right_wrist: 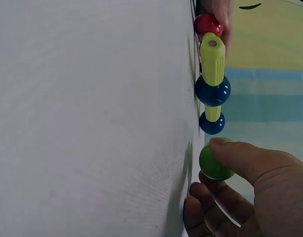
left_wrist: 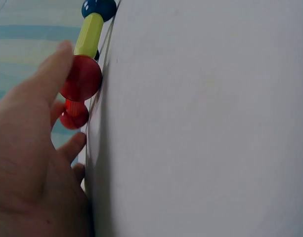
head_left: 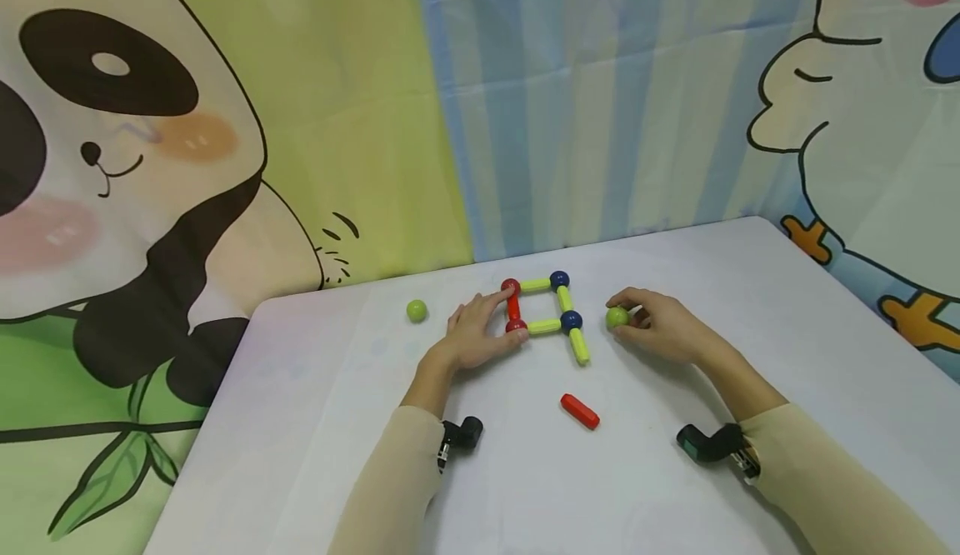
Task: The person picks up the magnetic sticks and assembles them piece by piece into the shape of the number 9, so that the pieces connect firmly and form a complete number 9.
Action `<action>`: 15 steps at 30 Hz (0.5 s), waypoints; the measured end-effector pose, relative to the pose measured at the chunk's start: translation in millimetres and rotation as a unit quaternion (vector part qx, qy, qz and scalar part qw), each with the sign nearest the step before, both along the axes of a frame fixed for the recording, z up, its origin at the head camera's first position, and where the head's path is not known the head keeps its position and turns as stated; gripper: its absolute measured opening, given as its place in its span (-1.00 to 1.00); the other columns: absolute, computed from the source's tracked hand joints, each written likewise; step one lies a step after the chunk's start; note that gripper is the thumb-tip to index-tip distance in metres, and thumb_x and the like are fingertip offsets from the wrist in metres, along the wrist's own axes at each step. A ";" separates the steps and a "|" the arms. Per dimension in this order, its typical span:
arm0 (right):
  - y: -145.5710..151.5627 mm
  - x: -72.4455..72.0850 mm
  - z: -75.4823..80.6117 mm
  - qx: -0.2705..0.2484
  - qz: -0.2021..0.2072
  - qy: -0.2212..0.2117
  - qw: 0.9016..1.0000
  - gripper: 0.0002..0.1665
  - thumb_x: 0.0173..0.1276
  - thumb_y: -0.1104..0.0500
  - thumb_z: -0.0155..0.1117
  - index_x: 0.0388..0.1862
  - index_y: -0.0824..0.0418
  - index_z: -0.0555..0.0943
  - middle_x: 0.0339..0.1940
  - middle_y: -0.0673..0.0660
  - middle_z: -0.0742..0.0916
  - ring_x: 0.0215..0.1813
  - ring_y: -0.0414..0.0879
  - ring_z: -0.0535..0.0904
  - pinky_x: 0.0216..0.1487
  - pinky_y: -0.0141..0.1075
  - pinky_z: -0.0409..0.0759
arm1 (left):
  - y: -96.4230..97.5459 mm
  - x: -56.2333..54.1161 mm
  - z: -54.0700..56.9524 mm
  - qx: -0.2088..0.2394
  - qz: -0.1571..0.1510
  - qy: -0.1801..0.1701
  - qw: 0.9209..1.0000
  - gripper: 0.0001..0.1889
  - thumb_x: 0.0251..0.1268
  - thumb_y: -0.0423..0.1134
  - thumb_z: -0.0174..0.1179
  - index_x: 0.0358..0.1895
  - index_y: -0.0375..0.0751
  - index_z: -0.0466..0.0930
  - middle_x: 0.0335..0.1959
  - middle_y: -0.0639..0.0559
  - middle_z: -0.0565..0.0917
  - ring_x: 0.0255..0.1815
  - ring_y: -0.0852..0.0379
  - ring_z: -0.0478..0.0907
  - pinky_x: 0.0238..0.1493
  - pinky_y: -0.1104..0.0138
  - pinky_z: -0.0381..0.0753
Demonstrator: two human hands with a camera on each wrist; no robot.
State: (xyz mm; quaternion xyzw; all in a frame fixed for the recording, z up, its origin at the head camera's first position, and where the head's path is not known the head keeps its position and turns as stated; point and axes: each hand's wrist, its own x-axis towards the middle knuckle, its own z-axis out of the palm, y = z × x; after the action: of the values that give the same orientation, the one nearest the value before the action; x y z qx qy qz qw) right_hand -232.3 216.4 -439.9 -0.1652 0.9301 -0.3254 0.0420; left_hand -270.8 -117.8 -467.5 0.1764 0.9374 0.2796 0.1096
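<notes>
On the white table lies a four-sided frame of magnetic sticks and balls. Its left side is a red stick (head_left: 513, 307) between a far red ball (head_left: 511, 287) and a near red ball (left_wrist: 81, 78). Yellow-green sticks (head_left: 544, 327) join these to a far blue ball (head_left: 559, 280) and a near blue ball (right_wrist: 212, 90). Another yellow-green stick (head_left: 579, 347) juts from the near blue ball towards me. My left hand (head_left: 474, 335) touches both red balls, thumb and forefinger spread. Right of the frame, my right hand (head_left: 663, 325) pinches a green ball (right_wrist: 215, 160) between thumb and fingers.
A loose red stick (head_left: 580, 412) lies on the table nearer to me than the frame. Another green ball (head_left: 417, 311) sits left of my left hand. Behind the table's far edge hangs a printed cloth (head_left: 360, 122) with cartoon animals.
</notes>
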 end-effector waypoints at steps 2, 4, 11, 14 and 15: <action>-1.1 3.9 1.1 -0.004 0.008 -0.002 1.000 -0.54 0.40 0.19 0.38 0.26 0.19 0.58 0.09 0.21 0.69 -0.02 0.04 0.63 -0.01 -0.10 0.62 | -2.5 -1.7 2.9 0.008 -0.001 -0.012 1.000 -0.11 0.30 0.42 0.13 0.65 0.37 0.01 0.66 0.03 0.15 0.71 -0.09 -0.14 0.63 -0.09 -0.28; -2.1 7.5 2.4 -0.004 0.012 -0.007 1.000 -0.54 0.40 0.19 0.38 0.26 0.17 0.58 0.10 0.20 0.68 -0.01 0.03 0.63 -0.02 -0.11 0.61 | -5.4 -3.8 4.5 0.016 -0.002 -0.021 1.000 -0.13 0.33 0.39 0.14 0.65 0.38 0.01 0.66 0.02 0.14 0.71 -0.09 -0.15 0.63 -0.09 -0.27; -0.6 21.8 5.0 0.016 0.017 -0.025 0.999 -0.53 0.39 0.17 0.41 0.27 0.09 0.61 -0.01 0.06 0.69 -0.05 -0.04 0.60 -0.06 -0.19 0.61 | -6.8 -5.0 3.3 0.022 -0.012 -0.020 0.999 -0.06 0.24 0.38 0.24 0.65 0.40 0.00 0.66 0.03 0.14 0.71 -0.12 -0.14 0.61 -0.16 -0.22; 0.4 27.9 7.0 0.018 0.021 -0.028 0.999 -0.52 0.39 0.17 0.42 0.27 0.11 0.60 -0.03 0.04 0.69 -0.07 -0.06 0.59 -0.09 -0.22 0.61 | -3.5 -2.4 2.4 0.014 -0.014 -0.012 1.000 -0.02 0.16 0.38 0.30 0.63 0.45 0.01 0.66 0.02 0.14 0.68 -0.17 -0.05 0.58 -0.23 -0.11; 0.6 30.0 7.7 0.018 0.022 -0.028 0.999 -0.52 0.39 0.16 0.42 0.28 0.12 0.60 -0.03 0.04 0.69 -0.08 -0.06 0.59 -0.10 -0.22 0.61 | -2.2 -1.4 2.4 0.011 -0.013 -0.009 1.000 -0.01 0.14 0.38 0.32 0.63 0.47 0.02 0.66 0.02 0.11 0.66 -0.20 -0.03 0.56 -0.25 -0.06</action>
State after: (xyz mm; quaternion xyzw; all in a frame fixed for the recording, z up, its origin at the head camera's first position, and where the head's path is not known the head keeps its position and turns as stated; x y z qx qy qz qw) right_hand -202.4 216.9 -432.1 -0.1757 0.9303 -0.3125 0.0780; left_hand -272.1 -120.0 -465.2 0.1873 0.9310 0.2896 0.1195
